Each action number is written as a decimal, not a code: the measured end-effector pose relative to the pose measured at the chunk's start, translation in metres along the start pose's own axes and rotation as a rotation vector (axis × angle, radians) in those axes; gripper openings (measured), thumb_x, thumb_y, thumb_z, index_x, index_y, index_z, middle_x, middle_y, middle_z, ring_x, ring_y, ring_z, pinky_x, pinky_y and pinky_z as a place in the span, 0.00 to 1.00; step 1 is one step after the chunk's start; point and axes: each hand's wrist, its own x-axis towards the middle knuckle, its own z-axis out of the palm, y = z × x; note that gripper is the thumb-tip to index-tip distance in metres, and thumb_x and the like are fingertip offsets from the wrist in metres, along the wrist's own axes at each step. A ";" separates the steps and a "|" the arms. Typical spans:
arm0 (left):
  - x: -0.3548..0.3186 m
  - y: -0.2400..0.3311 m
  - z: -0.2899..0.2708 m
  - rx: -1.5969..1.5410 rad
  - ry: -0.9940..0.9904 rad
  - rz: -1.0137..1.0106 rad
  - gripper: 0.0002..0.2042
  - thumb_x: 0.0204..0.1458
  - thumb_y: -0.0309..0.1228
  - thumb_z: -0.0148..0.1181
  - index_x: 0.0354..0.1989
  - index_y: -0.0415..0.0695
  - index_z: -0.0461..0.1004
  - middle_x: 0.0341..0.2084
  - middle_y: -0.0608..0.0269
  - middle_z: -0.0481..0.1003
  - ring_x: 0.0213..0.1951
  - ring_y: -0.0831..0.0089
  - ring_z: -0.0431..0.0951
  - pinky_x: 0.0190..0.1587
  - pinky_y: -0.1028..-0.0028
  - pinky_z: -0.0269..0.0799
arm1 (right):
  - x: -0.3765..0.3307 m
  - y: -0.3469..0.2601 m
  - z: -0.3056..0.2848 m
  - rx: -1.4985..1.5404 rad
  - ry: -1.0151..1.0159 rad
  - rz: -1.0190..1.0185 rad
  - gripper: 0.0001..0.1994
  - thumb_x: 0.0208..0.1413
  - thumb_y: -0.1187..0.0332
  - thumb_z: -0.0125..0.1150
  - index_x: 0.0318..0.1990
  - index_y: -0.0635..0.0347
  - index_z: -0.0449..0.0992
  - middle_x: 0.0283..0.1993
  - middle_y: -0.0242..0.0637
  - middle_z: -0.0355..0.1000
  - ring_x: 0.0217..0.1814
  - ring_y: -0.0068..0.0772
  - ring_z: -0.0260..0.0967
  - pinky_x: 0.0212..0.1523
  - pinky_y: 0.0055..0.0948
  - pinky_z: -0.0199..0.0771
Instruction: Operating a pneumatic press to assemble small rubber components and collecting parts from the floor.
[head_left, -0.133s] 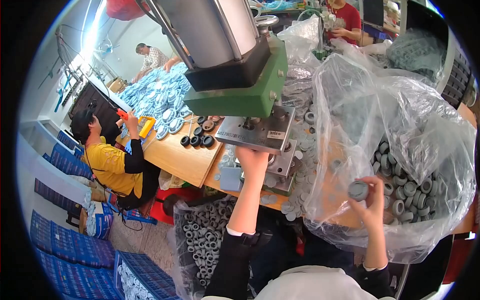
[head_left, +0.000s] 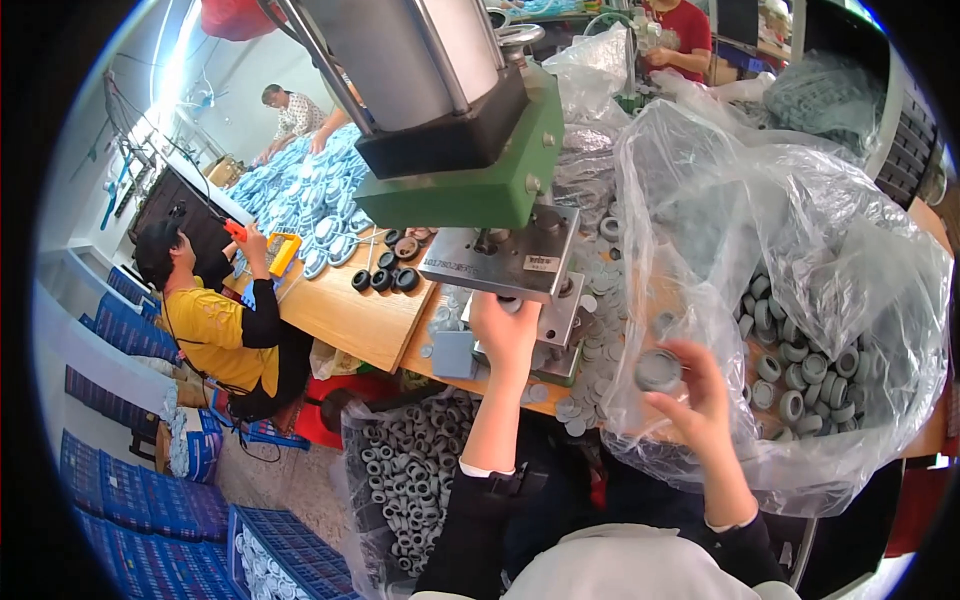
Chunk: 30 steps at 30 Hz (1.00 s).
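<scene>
While reaching under the green press [head_left: 480, 185], left hand [head_left: 505, 330] lay on the steel plate [head_left: 500, 262] at the foot of that press, fingers curled close together over something at the plate's front edge; could not tell what, if anything, was pinched beneath them. Right of the press, right hand [head_left: 690, 395] held a grey ring [head_left: 658, 370] between thumb and fingertips [head_left: 668, 402], fingers narrowly parted around its rim, just at the mouth of the clear plastic bag [head_left: 800, 210]. Sagging open to the right of the press, that bag held a heap of like grey rings [head_left: 800, 380] toward its lower side. Below the press, past the bench edge, stood a second bag [head_left: 405, 480] packed with more grey rings. Between press and clear bag, scattered flat grey discs [head_left: 600, 340] over the wooden bench [head_left: 340, 310]. Left of the press, a few black rings [head_left: 385, 278] on the same bench, and beyond them a pile of pale blue and white parts [head_left: 300, 195]. Farther left of the press, crouched a person in a yellow top [head_left: 215, 325]; lower left, stacked blue crates [head_left: 150, 480].
</scene>
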 end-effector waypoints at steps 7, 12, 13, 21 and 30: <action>-0.086 -0.048 -0.075 0.334 0.335 -0.082 0.15 0.45 0.24 0.64 0.41 0.36 0.70 0.37 0.57 0.73 0.42 0.68 0.72 0.48 0.70 0.65 | 0.052 0.014 0.086 0.002 -0.121 -0.152 0.26 0.41 0.74 0.66 0.50 0.66 0.65 0.46 0.44 0.68 0.48 0.37 0.69 0.49 0.32 0.70; -0.176 -0.131 -0.183 0.596 0.326 -0.826 0.39 0.47 0.39 0.64 0.62 0.37 0.50 0.58 0.46 0.55 0.60 0.54 0.56 0.58 0.59 0.58 | 0.085 0.016 0.127 -0.147 -0.116 -0.120 0.28 0.40 0.71 0.67 0.50 0.66 0.62 0.39 0.53 0.70 0.40 0.53 0.70 0.39 0.40 0.71; -0.177 -0.131 -0.186 0.613 0.340 -0.961 0.37 0.47 0.40 0.63 0.62 0.36 0.52 0.58 0.45 0.56 0.59 0.53 0.58 0.58 0.60 0.58 | 0.091 0.022 0.130 -0.140 -0.108 -0.119 0.28 0.40 0.71 0.67 0.50 0.66 0.62 0.39 0.53 0.70 0.40 0.53 0.70 0.39 0.40 0.71; -0.076 -0.116 -0.106 0.622 -0.097 0.091 0.17 0.52 0.27 0.54 0.50 0.34 0.66 0.52 0.46 0.65 0.58 0.48 0.59 0.58 0.59 0.55 | 0.094 0.019 0.112 -0.382 -0.163 -0.051 0.23 0.40 0.67 0.67 0.46 0.65 0.71 0.42 0.53 0.71 0.43 0.50 0.70 0.44 0.39 0.70; -0.045 -0.167 -0.104 0.777 -0.403 0.069 0.13 0.53 0.24 0.47 0.46 0.35 0.71 0.47 0.49 0.71 0.56 0.51 0.64 0.57 0.61 0.60 | -0.009 0.020 -0.100 -1.044 0.537 0.052 0.20 0.40 0.67 0.65 0.43 0.62 0.71 0.45 0.44 0.70 0.47 0.49 0.65 0.48 0.39 0.65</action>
